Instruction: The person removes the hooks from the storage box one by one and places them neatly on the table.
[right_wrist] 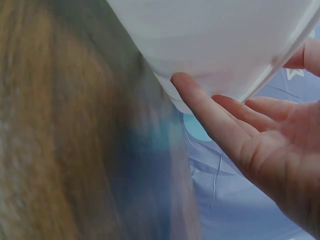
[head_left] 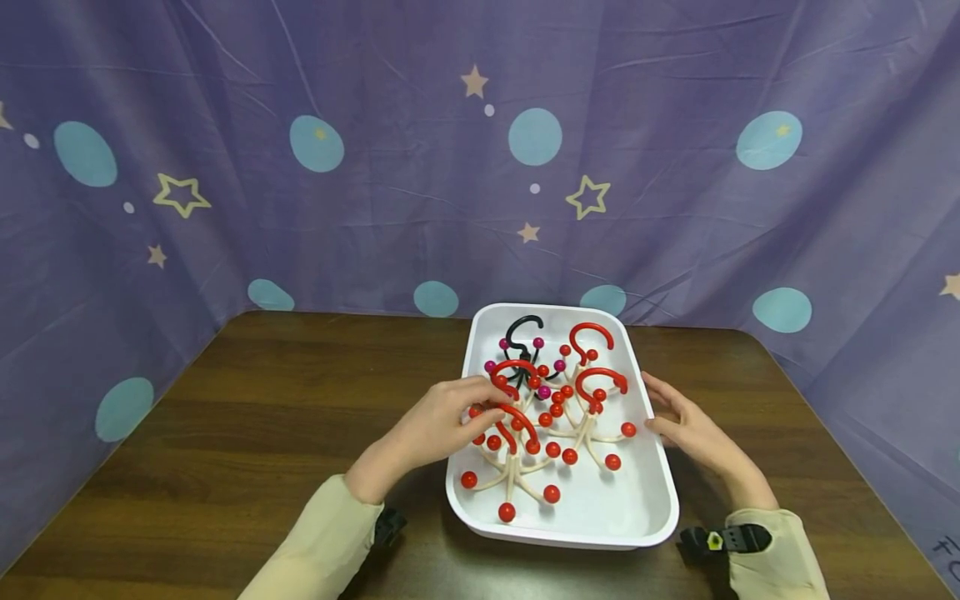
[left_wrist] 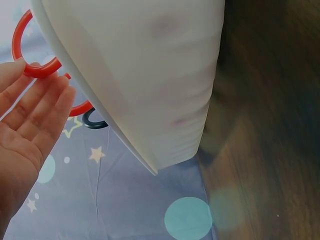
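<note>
A white tray (head_left: 630, 508) on the table holds several hooks with ball-tipped prongs. Over its left side, my left hand (head_left: 442, 421) pinches the curved handle of the nearest red hook (head_left: 530, 429) between thumb and fingers. This hook's cream prongs spread over the tray floor and end in red balls. The left wrist view shows the red handle (left_wrist: 42, 70) at the fingertips, above the tray rim. On the opposite side, my right hand (head_left: 701, 433) touches the tray's outer wall (right_wrist: 210, 45), its fingers fairly straight and its thumb near the rim.
Further back in the tray lie more red hooks (head_left: 592, 327) and a black hook (head_left: 510, 332) with magenta balls. Their prongs overlap one another. The brown wooden table (head_left: 300, 392) extends on both sides. A purple curtain (head_left: 420, 167) with stars and dots hangs behind it.
</note>
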`<state>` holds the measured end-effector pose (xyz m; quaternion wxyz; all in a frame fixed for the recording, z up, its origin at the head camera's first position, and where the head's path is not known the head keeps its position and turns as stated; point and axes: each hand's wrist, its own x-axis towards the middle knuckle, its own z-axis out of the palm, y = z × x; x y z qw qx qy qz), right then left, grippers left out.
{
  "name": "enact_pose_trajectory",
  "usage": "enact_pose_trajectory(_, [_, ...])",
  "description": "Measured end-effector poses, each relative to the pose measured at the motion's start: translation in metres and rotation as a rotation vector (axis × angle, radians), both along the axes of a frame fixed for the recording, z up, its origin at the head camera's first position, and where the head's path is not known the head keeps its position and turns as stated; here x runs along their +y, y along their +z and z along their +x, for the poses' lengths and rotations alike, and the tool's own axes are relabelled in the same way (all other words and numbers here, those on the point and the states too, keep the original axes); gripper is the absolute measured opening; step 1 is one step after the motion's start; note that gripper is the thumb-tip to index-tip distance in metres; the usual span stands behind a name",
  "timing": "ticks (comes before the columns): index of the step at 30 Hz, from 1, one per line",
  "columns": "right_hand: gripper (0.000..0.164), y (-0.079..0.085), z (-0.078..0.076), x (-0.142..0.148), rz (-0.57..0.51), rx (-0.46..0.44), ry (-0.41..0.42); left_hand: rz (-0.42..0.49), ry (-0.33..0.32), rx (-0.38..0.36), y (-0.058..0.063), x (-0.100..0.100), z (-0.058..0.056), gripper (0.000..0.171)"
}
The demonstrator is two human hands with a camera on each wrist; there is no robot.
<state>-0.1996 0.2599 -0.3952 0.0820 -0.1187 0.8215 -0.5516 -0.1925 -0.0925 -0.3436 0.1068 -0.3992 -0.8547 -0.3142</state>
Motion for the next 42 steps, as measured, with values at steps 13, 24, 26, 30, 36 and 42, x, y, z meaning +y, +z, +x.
enact_pose_trajectory(13, [0.065,0.0009,0.0001,-0.0011,0.028,0.014,-0.035,0.01,0.008,-0.031,0.0008,0.0038,0.0039,0.013])
enact_pose_trajectory(24, [0.066,-0.0005,0.0005,0.0009,-0.002,0.001,0.0,0.049,-0.007,-0.035,0.0004,0.0056,0.0043,0.011])
enact_pose_trajectory(26, [0.066,-0.0012,0.0003,0.001,-0.011,-0.002,0.004,0.056,0.001,-0.013,0.0002,0.0056,0.0046,0.01])
enact_pose_trajectory(30, [0.066,-0.002,0.0005,0.0012,-0.021,-0.004,0.009,0.077,0.021,0.015,-0.0003,0.0056,0.0061,0.009])
enact_pose_trajectory(36, [0.065,-0.0023,0.0011,0.0013,-0.019,0.001,0.002,0.118,0.043,0.013,0.002,0.0071,0.0072,0.01])
enact_pose_trajectory(42, [0.065,-0.0032,0.0013,-0.0002,-0.025,-0.001,0.002,0.142,0.068,0.031,0.0075,0.0067,0.0082,0.014])
